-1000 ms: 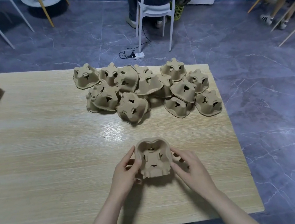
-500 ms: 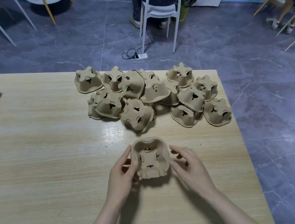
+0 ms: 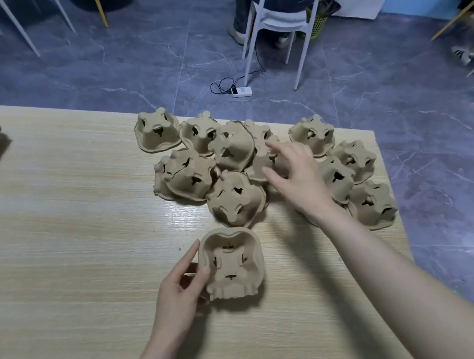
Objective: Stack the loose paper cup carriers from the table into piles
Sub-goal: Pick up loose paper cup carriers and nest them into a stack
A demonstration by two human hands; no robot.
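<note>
The upturned carrier (image 3: 232, 265) is being held by the left hand (image 3: 180, 290) near the table (image 3: 60, 260) edge; the right hand (image 3: 294, 172), fingers spread, is being extended over the loose carriers (image 3: 228, 165), where tangled neighbours risk being dragged along

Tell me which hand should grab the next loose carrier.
Right. The right hand is open over the loose carriers, while the left hand holds the upturned carrier.
</note>
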